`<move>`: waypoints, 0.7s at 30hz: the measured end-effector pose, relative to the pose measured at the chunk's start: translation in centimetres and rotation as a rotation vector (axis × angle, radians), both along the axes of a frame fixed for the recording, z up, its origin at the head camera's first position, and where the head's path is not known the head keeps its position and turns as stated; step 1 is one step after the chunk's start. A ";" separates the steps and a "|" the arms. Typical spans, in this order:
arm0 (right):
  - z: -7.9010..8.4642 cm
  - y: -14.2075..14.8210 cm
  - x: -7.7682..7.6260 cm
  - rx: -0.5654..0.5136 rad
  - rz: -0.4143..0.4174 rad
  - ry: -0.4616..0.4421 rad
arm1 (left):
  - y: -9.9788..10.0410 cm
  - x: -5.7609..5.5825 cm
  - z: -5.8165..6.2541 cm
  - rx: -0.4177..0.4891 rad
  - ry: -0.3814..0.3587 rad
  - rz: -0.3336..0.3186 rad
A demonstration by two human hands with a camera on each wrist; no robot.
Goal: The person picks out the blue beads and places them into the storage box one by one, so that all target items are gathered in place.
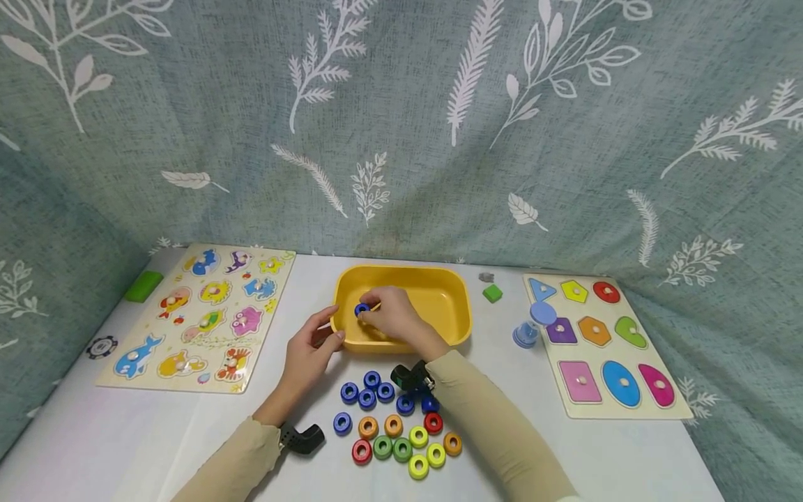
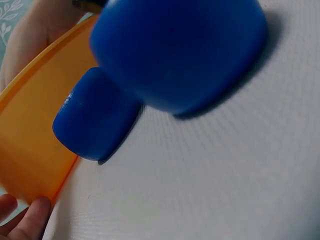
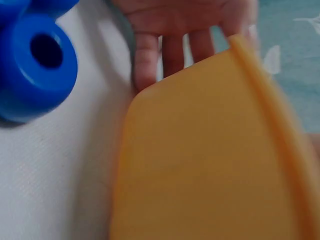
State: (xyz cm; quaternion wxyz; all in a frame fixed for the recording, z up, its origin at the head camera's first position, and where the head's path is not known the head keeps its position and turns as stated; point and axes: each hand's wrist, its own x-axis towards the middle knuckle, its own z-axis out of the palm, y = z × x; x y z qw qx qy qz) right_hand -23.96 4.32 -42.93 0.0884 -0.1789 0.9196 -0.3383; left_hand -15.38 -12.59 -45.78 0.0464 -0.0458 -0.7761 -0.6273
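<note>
My right hand (image 1: pixel 396 312) reaches into the yellow tray (image 1: pixel 448 307) and pinches a blue ring (image 1: pixel 360 307) close over its floor, near the left end. At that same end my left hand (image 1: pixel 311 346) rests its extended fingers and thumb against the outside wall. The right wrist view shows the left hand's fingers (image 3: pixel 173 55) along the tray's end wall (image 3: pixel 180 150). In front of the tray lie several loose blue rings (image 1: pixel 366 399); two blue rings (image 2: pixel 95 117) loom large in the left wrist view.
Nearer me lie orange, red, green (image 1: pixel 383 447) and yellow rings (image 1: pixel 418 466). An animal puzzle board (image 1: pixel 216 328) and green block (image 1: pixel 144 286) lie left. Rightward are a small green block (image 1: pixel 492 293), a blue-topped sand timer (image 1: pixel 533 324) and a shape puzzle board (image 1: pixel 602 355).
</note>
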 end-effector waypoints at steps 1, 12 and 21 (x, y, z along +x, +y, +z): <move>-0.1 -0.2 -0.1 0.015 -0.007 -0.004 | 0.0 0.0 0.0 0.003 0.000 0.000; -1.1 -0.7 -0.9 0.047 -0.022 -0.070 | -0.1 0.1 0.2 0.006 0.009 0.012; 0.3 1.5 0.4 -0.045 0.003 -0.062 | -0.1 0.0 0.1 -0.003 -0.006 0.017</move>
